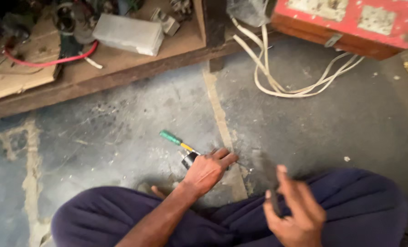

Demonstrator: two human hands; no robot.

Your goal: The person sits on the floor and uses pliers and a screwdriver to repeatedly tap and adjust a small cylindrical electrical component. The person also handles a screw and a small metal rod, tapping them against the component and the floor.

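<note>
I sit cross-legged on a grey concrete floor. My left hand (208, 170) reaches down to the floor and closes on a small black cylindrical part (189, 160). A screwdriver (173, 138) with a green and yellow handle lies just behind that part, tip toward my hand. My right hand (295, 212) hovers over my right knee with its fingers curled round a dark, slim tool (267, 176). The tool is blurred and rises toward the floor spot beside my left fingers.
A low wooden bench (121, 73) at the back carries a pale plastic box (128, 33), a red cable (53, 61) and dark parts. White cords (281, 89) loop on the floor below a red wooden box (350, 25). My dark blue trousers (350, 206) fill the foreground.
</note>
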